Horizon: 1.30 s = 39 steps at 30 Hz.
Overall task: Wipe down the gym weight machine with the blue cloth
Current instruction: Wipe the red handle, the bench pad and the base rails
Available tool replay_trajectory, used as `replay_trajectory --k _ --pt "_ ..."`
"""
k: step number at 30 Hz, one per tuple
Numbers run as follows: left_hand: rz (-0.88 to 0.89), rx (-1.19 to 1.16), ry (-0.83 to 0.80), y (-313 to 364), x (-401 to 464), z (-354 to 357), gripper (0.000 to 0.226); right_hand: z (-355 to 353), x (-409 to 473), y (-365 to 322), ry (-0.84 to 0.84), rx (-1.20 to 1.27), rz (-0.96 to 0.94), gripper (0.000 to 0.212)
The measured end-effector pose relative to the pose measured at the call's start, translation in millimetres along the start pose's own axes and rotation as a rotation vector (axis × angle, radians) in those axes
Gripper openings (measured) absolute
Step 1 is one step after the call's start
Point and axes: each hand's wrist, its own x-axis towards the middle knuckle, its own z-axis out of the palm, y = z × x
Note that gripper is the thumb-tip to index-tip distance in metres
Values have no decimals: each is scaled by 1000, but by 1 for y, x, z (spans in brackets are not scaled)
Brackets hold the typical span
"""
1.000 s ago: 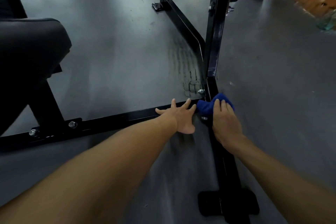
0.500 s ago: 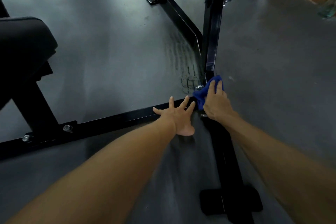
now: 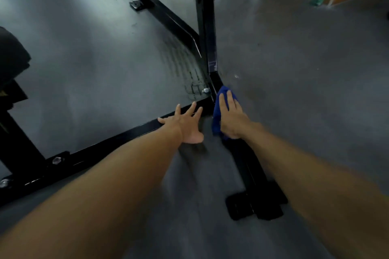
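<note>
Soft blue cloth (image 3: pixel 216 120) on glossy black metal frame (image 3: pixel 117 141).

Single head cam, wide-angle, looking forward and steeply down at grey floor (image 3: pixel 294 90). Close in: both forearms fill lower frame, reaching toward black machine frame (image 3: pixel 210 48) at centre. Edges bowed by lens. Frame base bars low, near floor level. No second view.

I count 2 hands, my left hand (image 3: pixel 185 125) and right hand (image 3: pixel 231 116), 1 blue cloth (image 3: pixel 216 115), 1 black machine frame (image 3: pixel 117 139), and 3 bolts (image 3: pixel 205 90) I can see on it.
</note>
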Motion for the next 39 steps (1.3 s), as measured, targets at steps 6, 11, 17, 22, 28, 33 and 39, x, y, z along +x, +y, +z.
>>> replay_trajectory --k 6,11,17,22,28,33,39 --pt "122 232 91 12 -15 17 108 66 -151 22 119 -81 10 107" --pt "432 305 142 61 -29 38 96 67 -154 5 221 -150 128 97" --pt "391 256 154 70 -40 49 90 71 -141 -4 265 -250 163 93" --pt "387 313 135 65 -56 64 94 86 -183 5 291 -310 98 95" --pt "411 317 125 65 -75 71 96 110 -232 14 242 -184 299 109" --pt "403 370 111 60 -89 73 92 120 -241 11 216 -274 375 82" --pt "382 340 111 76 -119 39 82 92 -267 -1 75 -279 329 80"
